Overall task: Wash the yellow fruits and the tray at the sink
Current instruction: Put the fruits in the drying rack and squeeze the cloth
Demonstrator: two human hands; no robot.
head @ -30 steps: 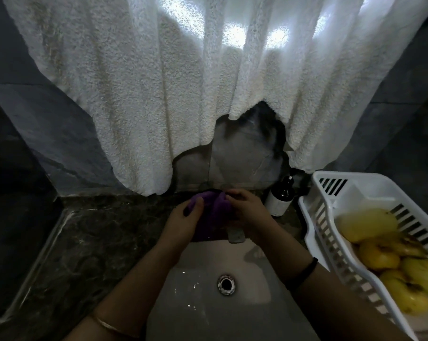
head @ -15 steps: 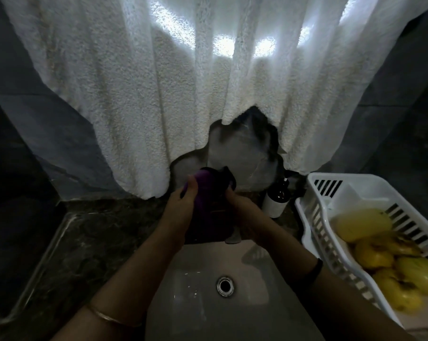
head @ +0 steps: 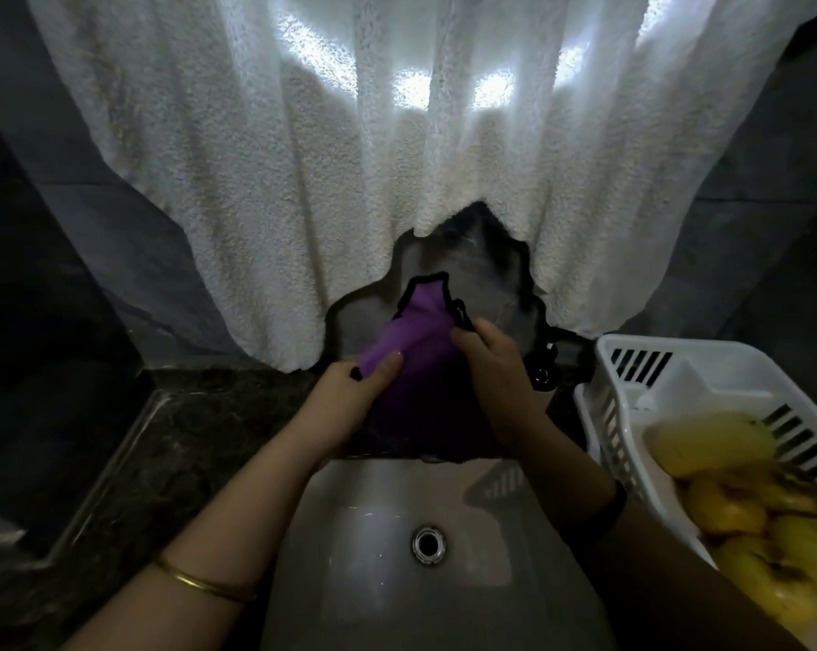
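Note:
A purple cloth (head: 416, 340) with a black edge hangs at the back of the white sink (head: 364, 547), covering whatever is behind it. My left hand (head: 350, 392) grips its left side, thumb on top. My right hand (head: 496, 368) holds its right edge. Several yellow fruits (head: 726, 486) lie in a white slotted tray (head: 632, 382) to the right of the sink.
A large white towel (head: 350, 157) hangs over the wall behind the sink. A dark bottle (head: 543, 368) stands between the cloth and the tray. The dark marble counter (head: 172, 453) stretches to the left. The drain (head: 427, 545) sits mid-basin.
Both hands have lifted the purple cloth from a bunched lump into a taller, raised shape. The view has shifted slightly, with the tray lower right.

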